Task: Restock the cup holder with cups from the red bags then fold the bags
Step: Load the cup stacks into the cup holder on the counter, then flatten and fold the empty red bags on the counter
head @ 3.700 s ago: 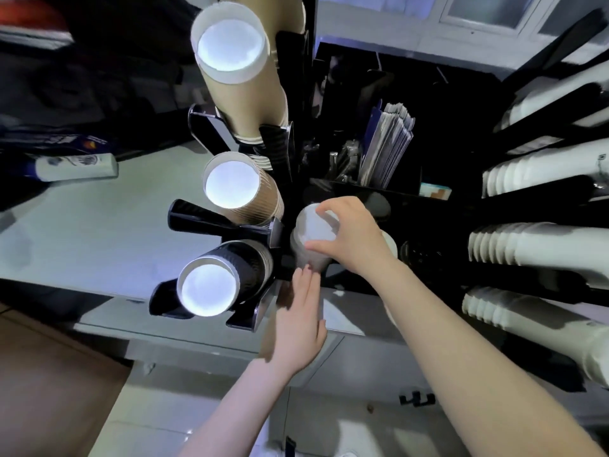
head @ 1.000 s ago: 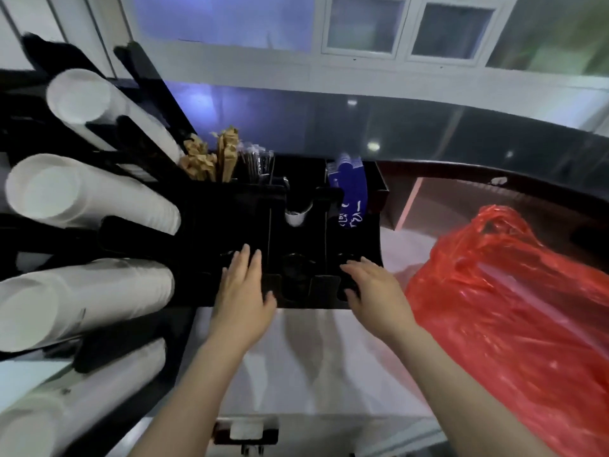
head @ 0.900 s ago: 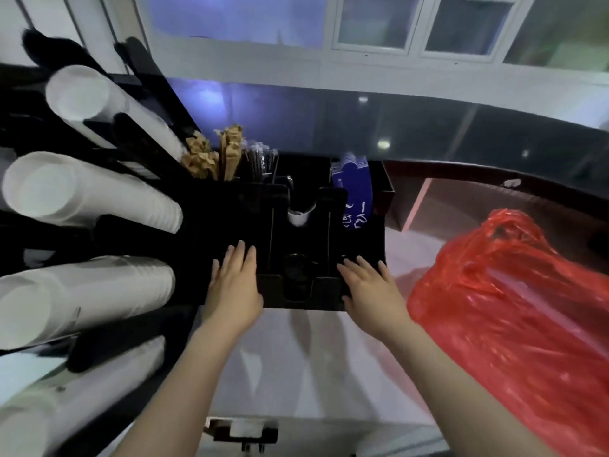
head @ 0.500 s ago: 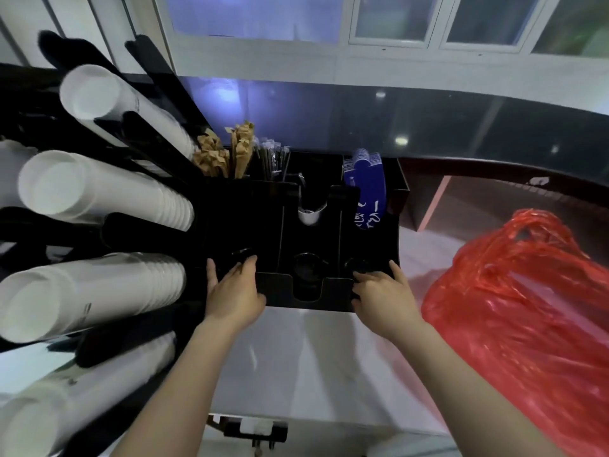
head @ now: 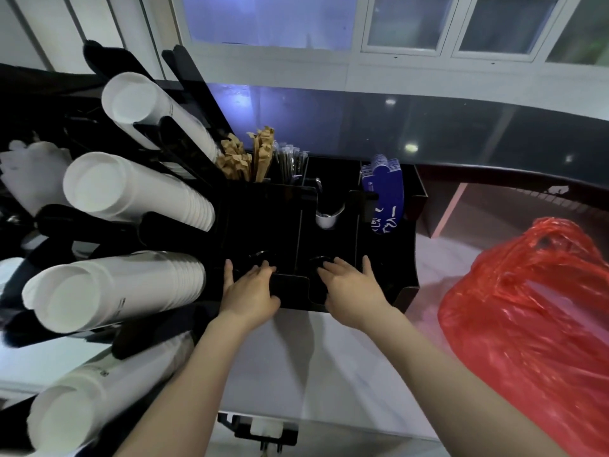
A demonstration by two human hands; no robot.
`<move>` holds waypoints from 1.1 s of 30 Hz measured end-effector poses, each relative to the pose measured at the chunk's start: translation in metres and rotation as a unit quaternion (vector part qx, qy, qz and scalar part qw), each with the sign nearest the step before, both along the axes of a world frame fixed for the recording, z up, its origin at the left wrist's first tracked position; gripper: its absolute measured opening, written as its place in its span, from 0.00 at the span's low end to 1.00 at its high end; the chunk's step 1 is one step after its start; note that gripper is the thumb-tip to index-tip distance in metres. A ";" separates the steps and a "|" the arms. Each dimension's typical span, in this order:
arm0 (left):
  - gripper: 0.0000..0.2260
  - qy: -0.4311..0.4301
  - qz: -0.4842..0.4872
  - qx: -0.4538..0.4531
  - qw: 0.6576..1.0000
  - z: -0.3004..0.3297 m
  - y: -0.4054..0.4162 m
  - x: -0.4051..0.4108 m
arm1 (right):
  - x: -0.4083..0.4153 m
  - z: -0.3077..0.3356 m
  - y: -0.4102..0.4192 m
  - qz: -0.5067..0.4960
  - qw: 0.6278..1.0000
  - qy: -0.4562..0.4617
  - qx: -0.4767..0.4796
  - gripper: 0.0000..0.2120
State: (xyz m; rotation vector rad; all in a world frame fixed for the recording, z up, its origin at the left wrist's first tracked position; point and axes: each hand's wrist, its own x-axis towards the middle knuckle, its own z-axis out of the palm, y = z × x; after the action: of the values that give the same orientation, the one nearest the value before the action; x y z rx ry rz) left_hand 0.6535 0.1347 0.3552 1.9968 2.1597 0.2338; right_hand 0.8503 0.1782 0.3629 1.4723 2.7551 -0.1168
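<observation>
The black cup holder [head: 171, 225] fills the left side, with several stacks of white cups [head: 108, 288] lying in its slots, bottoms towards me. A red plastic bag [head: 534, 311] sits bulging on the white counter at the right. My left hand [head: 248, 291] and my right hand [head: 352, 288] both rest on the front wall of a black condiment organizer [head: 405, 278] between the holder and the bag. Their fingers lie fairly straight and reach over the wall into its front compartments. Neither hand holds a cup.
The organizer holds brown packets [head: 244, 159], wrapped straws [head: 290, 163], blue sleeves [head: 384, 196] and a white scoop [head: 328, 217]. A dark raised counter ledge [head: 461, 127] runs behind. White counter [head: 329, 357] lies below my arms, with a drawer handle [head: 263, 430] at its front edge.
The view swung from the brown and black cup stacks to the organizer. In the last second both hands slid closer together along its front wall, fingers now reaching further in.
</observation>
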 end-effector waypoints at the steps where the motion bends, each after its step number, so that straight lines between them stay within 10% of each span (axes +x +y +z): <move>1: 0.29 0.000 -0.003 -0.002 1.000 0.000 0.000 -0.001 | -0.002 -0.003 0.000 0.002 1.000 -0.030 0.009 0.28; 13: 0.31 -0.022 -0.016 0.026 0.999 0.012 -0.007 0.006 | -0.010 0.001 -0.002 -0.036 0.999 -0.036 -0.007 0.30; 23: 0.29 -0.078 -0.084 0.098 0.989 0.018 -0.038 0.020 | 0.017 0.002 -0.042 -0.077 0.965 0.247 -0.034 0.23; 33: 0.27 -0.130 -0.191 0.083 0.969 0.008 -0.044 0.061 | 0.084 0.017 -0.115 -0.221 0.916 0.331 0.043 0.17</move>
State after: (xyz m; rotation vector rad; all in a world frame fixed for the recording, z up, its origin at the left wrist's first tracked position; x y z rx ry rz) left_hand 0.7148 0.0906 0.3632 2.2731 1.6095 0.5935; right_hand 0.9347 0.0637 0.3798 2.4453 2.8155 -0.6114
